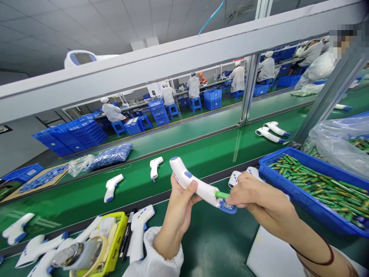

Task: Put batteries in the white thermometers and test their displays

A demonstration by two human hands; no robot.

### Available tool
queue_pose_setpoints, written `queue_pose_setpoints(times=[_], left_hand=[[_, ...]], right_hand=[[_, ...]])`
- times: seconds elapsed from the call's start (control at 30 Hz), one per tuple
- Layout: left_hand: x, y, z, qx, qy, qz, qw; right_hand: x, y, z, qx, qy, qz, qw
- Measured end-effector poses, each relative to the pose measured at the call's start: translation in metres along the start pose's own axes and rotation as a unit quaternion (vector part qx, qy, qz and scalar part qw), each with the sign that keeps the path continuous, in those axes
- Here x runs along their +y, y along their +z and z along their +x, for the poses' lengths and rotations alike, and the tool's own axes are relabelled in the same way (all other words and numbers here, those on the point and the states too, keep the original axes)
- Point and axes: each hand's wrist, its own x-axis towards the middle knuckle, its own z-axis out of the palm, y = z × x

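Observation:
My left hand (181,204) is wrapped round a white infrared thermometer (198,186) with blue buttons, tilted so its handle end points right. The blue battery cover (228,208) at that end hangs open. A green battery (222,194) sticks partly out of the handle, and the fingers of my right hand (256,194) are closed on its outer end. Behind my right hand lie more white thermometers (234,178), partly hidden by it.
On the right stands a blue bin (314,204) of green batteries. A yellow-green tray (118,238) with tape and a dispenser bottle sits lower left, beside black pens (126,238). Several thermometers lie on the green conveyor belt (190,154). People in white work beyond the metal frame (248,88).

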Motion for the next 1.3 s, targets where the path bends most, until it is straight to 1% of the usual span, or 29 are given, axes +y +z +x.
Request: queue_pose_setpoints(times=[0.07,0.1,0.13,0.17,0.23,0.27,0.33,0.47,0.6,0.7,0.77,0.83,0.9,0.93,0.97,1.0,1.03,1.1,1.17,1.23,1.3], left_hand=[[-0.001,0.002,-0.003,-0.006,0.003,0.009,1.000],[-0.001,0.003,-0.004,-0.014,-0.001,0.012,1.000],[-0.002,0.004,-0.005,-0.022,-0.008,0.012,1.000],[-0.002,0.005,-0.006,-0.028,-0.017,0.009,0.999],[-0.004,0.005,-0.006,-0.036,-0.035,-0.002,0.999],[-0.005,0.005,-0.007,-0.037,-0.043,-0.009,0.998],[-0.006,0.005,-0.007,-0.043,-0.054,-0.023,0.997],[-0.008,0.005,-0.008,-0.053,-0.060,-0.028,0.996],[-0.013,0.005,-0.006,-0.037,-0.068,-0.036,0.996],[-0.017,0.005,-0.004,-0.041,-0.094,-0.058,0.993],[-0.017,0.007,-0.004,-0.046,-0.117,-0.080,0.989],[-0.017,0.010,-0.004,-0.053,-0.141,-0.105,0.983],[-0.018,0.013,-0.006,-0.059,-0.144,-0.121,0.980],[-0.019,0.014,-0.006,-0.060,-0.134,-0.119,0.982],[-0.021,0.016,-0.007,-0.058,-0.115,-0.110,0.986],[-0.024,0.017,-0.007,-0.055,-0.090,-0.096,0.990],[-0.028,0.018,-0.006,-0.051,-0.066,-0.081,0.993],[-0.037,0.021,-0.003,-0.051,-0.026,-0.059,0.997],[-0.048,0.024,0.002,-0.061,0.001,-0.057,0.996],[-0.057,0.028,0.009,-0.071,0.022,-0.064,0.995],[-0.064,0.030,0.017,-0.081,0.031,-0.070,0.994]], right_hand=[[-0.002,-0.002,0.001,-0.022,0.022,-0.001,1.000],[-0.003,-0.002,0.001,-0.018,0.052,0.020,0.998],[-0.003,-0.002,0.001,0.001,0.090,0.057,0.994],[-0.004,-0.002,0.001,0.030,0.126,0.109,0.986],[-0.005,0.000,0.001,0.086,0.174,0.224,0.955],[-0.005,0.002,0.000,0.098,0.184,0.267,0.941],[-0.005,0.004,0.000,0.085,0.184,0.315,0.927],[-0.007,0.007,0.000,0.051,0.182,0.321,0.928],[-0.007,0.007,0.002,0.022,0.209,0.303,0.930],[-0.003,0.009,0.002,0.027,0.233,0.313,0.921],[0.002,0.011,0.000,0.030,0.217,0.308,0.926],[0.006,0.015,-0.004,-0.002,0.202,0.307,0.930],[0.008,0.023,-0.010,-0.036,0.214,0.322,0.922],[0.009,0.028,-0.012,-0.033,0.230,0.333,0.914],[0.008,0.034,-0.015,-0.010,0.246,0.348,0.905],[0.008,0.040,-0.017,0.028,0.262,0.367,0.892],[0.007,0.046,-0.018,0.072,0.282,0.391,0.873],[0.006,0.055,-0.019,0.156,0.329,0.436,0.823],[0.007,0.059,-0.019,0.231,0.366,0.454,0.779],[0.010,0.061,-0.017,0.298,0.387,0.445,0.751],[0.016,0.057,-0.017,0.339,0.408,0.425,0.734]])
